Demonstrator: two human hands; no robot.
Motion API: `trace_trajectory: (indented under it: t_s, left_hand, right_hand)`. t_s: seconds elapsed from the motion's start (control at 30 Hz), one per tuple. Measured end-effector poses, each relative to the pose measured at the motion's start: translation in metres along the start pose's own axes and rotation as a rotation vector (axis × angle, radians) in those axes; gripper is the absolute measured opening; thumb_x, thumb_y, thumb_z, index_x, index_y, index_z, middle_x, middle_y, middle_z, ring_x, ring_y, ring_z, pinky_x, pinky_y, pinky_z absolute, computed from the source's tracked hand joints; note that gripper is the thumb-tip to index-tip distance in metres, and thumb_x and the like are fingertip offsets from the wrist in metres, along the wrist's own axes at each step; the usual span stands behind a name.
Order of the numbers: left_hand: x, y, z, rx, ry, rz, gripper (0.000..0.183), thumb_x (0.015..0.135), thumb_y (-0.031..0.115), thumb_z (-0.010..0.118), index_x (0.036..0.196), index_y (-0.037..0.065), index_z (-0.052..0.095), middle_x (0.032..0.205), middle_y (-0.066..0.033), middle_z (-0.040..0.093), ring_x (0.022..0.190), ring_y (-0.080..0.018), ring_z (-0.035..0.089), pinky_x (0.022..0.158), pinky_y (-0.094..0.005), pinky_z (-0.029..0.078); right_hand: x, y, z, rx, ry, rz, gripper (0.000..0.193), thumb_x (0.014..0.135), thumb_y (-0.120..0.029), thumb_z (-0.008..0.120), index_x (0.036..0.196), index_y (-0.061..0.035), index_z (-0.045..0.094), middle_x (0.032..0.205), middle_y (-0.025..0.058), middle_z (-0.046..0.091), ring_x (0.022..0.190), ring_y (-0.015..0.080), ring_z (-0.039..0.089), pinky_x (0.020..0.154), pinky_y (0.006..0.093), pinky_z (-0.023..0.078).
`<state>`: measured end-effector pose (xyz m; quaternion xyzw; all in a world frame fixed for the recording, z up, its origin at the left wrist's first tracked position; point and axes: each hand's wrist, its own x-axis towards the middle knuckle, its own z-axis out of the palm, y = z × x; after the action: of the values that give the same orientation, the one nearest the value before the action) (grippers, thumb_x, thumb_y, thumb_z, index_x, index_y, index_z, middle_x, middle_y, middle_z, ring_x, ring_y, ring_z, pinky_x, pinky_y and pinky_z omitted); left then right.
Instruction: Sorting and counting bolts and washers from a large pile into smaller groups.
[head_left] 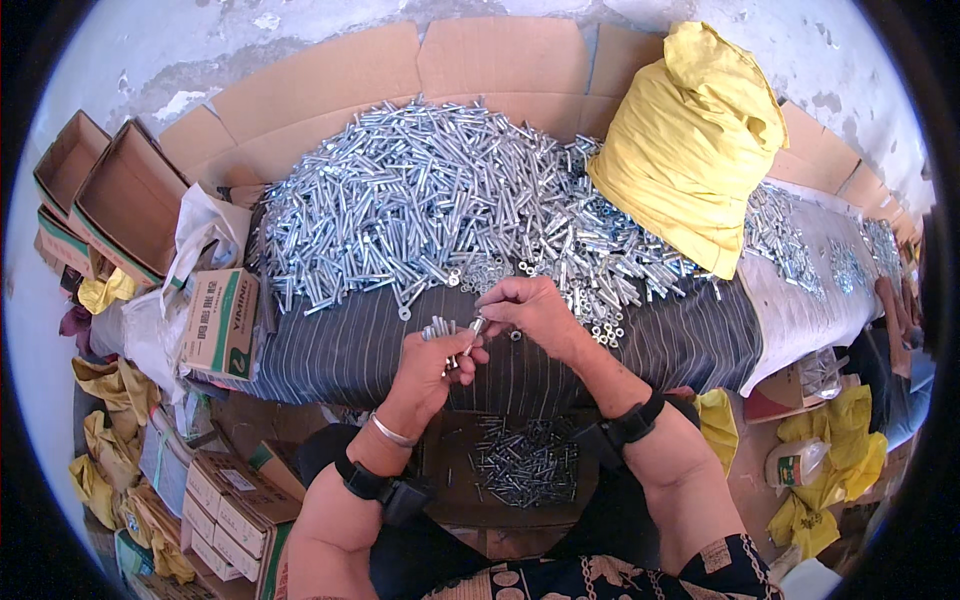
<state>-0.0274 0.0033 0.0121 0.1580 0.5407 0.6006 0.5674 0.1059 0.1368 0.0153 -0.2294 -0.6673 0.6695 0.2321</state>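
Note:
My left hand [432, 362] is closed around a small bunch of silver bolts [438, 328], whose ends stick out past the thumb and fingers. Close beside it, the fingertips of my right hand [525, 308] pinch the upper end of one bolt [477, 327] that stands between the two hands. Whether a nut or washer is also in that pinch is too small to tell. Both hands hover over the near side of a table with a dark striped cloth [350, 335]. Just beyond them, loose washers [487, 275] and nuts [608, 333] lie along the front of a large heap of bolts [400, 200].
A full yellow sack [690, 140] stands on the heap's right. Cardboard boxes [135, 200] and a labelled carton [220, 322] are at left. Below the table edge, between my legs, an open box [450, 505] holds more bolts. Another person's arm [893, 325] shows at far right.

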Motion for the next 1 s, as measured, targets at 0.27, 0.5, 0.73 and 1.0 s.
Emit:
trace_trajectory:
  t_s: [0.27, 0.5, 0.73, 1.0]
  left_hand:
    - [-0.001, 0.003, -0.004, -0.074, -0.047, -0.026, 0.017, 0.085, 0.013, 0.065, 0.089, -0.004, 0.065, 0.071, -0.013, 0.065, 0.053, -0.0127, 0.057, 0.045, -0.0242, 0.043]
    - [0.004, -0.014, 0.001, 1.131, 0.375, 1.224, 0.013, 0.084, 0.012, 0.065, 0.078, 0.001, 0.061, 0.067, -0.0074, 0.064, 0.051, -0.012, 0.058, 0.044, -0.0271, 0.045]
    - [0.0, -0.009, 0.011, 0.26, 0.15, 0.235, 0.006, 0.084, 0.005, 0.062, 0.083, -0.001, 0.063, 0.067, -0.0086, 0.061, 0.049, -0.0179, 0.059, 0.043, -0.0292, 0.047]
    - [-0.009, -0.004, 0.01, 0.298, 0.238, 0.391, 0.011, 0.089, 0.008, 0.06, 0.09, -0.002, 0.064, 0.065, -0.0048, 0.06, 0.048, -0.0093, 0.054, 0.039, -0.0227, 0.044]
  right_hand:
    - [0.001, -0.002, 0.002, 0.125, -0.026, -0.005, 0.013, 0.082, -0.004, 0.065, 0.093, 0.0024, 0.069, 0.076, 0.0054, 0.068, 0.067, 0.0103, 0.064, 0.063, 0.0224, 0.052]
    - [0.001, -0.001, 0.01, -0.356, 0.158, -0.017, 0.031, 0.084, -0.028, 0.07, 0.069, -0.0015, 0.063, 0.056, 0.0026, 0.057, 0.049, 0.0095, 0.058, 0.045, 0.0245, 0.046]
    - [0.003, 0.019, 0.0, 0.431, 0.209, 0.147, 0.059, 0.096, -0.047, 0.048, 0.119, 0.0072, 0.053, 0.092, 0.0153, 0.065, 0.075, 0.0187, 0.063, 0.059, 0.0269, 0.05]
    - [-0.023, 0.011, 0.046, 0.342, -0.011, 0.035, 0.055, 0.098, -0.036, 0.046, 0.133, 0.0062, 0.044, 0.106, 0.0145, 0.064, 0.095, 0.0195, 0.06, 0.076, 0.0332, 0.052]
